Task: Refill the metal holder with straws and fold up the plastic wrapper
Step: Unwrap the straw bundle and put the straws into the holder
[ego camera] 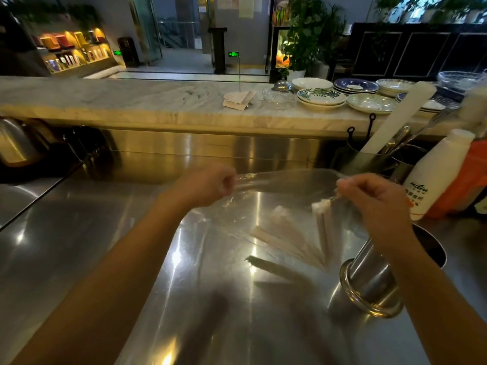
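Observation:
A clear plastic wrapper is stretched in the air between my two hands above the steel counter. My left hand pinches its left edge and my right hand pinches its right edge. Seen through the plastic, several paper-wrapped straws fan out, their lower ends near the metal holder. The shiny cylindrical holder stands at the right, below my right wrist, which covers its top. Whether the straws hang inside the wrapper or stand in the holder is unclear.
A white bottle and an orange pack stand at the right. Behind are metal pots with utensils and a white roll. Stacked plates sit on the marble ledge. A round hole in the counter lies beside the holder.

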Demonstrator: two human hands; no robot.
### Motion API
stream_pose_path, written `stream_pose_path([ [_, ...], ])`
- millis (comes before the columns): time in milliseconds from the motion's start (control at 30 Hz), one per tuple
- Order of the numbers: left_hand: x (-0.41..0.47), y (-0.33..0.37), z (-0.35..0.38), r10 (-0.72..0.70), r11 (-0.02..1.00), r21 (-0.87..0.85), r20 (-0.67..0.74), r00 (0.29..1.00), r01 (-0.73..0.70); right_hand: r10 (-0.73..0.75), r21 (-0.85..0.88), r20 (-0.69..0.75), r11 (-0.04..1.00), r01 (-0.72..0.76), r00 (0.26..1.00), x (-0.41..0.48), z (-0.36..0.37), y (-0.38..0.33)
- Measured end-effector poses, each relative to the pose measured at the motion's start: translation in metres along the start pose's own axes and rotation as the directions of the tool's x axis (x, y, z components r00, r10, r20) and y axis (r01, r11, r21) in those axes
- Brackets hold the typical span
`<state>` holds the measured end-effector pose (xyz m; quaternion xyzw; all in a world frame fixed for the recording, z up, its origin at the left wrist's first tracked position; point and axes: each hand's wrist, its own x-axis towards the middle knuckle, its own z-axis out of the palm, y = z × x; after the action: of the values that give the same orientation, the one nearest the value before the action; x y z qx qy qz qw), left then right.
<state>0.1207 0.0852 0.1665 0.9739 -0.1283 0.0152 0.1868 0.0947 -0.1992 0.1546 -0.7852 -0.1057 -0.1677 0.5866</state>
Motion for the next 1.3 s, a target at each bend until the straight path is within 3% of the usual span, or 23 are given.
stream_pose_path([
  [67,-0.003,-0.002,0.003,0.009,1.000,-0.029,-0.017,1.000,-0.009,-0.014,0.047,-0.113,0.999,0.020,0.994,0.004,-0.001,-0.003],
  [200,-0.005,-0.002,0.002,0.013,0.999,-0.051,-0.080,0.997,-0.017,-0.050,-0.060,0.007,0.997,0.050,0.999,0.005,0.006,-0.007],
  [333,-0.010,-0.003,0.000,0.042,0.995,-0.079,-0.133,0.990,-0.053,-0.010,0.018,-0.110,1.000,0.012,0.994,0.006,0.003,-0.010],
  [467,-0.013,0.003,-0.006,0.083,0.994,-0.049,-0.262,0.961,-0.099,0.022,-0.013,-0.089,1.000,-0.023,0.996,0.001,0.002,-0.009],
  [567,-0.015,0.008,-0.011,0.118,0.989,-0.052,-0.318,0.941,-0.141,0.043,0.033,-0.165,0.999,-0.038,0.985,0.002,-0.001,-0.007],
  [867,-0.005,0.040,0.011,0.154,0.988,0.022,-0.125,0.980,-0.152,0.063,0.019,-0.121,0.998,-0.061,0.991,-0.006,0.008,0.009],
  [1167,0.025,0.071,-0.012,0.249,0.967,0.091,-0.111,0.962,-0.239,0.076,0.125,-0.178,0.991,-0.054,0.981,-0.012,-0.005,0.022],
  [1300,0.041,0.091,-0.043,0.267,0.960,0.113,-0.105,0.958,-0.255,0.131,0.165,-0.103,0.980,-0.113,0.986,-0.022,-0.007,0.036],
])
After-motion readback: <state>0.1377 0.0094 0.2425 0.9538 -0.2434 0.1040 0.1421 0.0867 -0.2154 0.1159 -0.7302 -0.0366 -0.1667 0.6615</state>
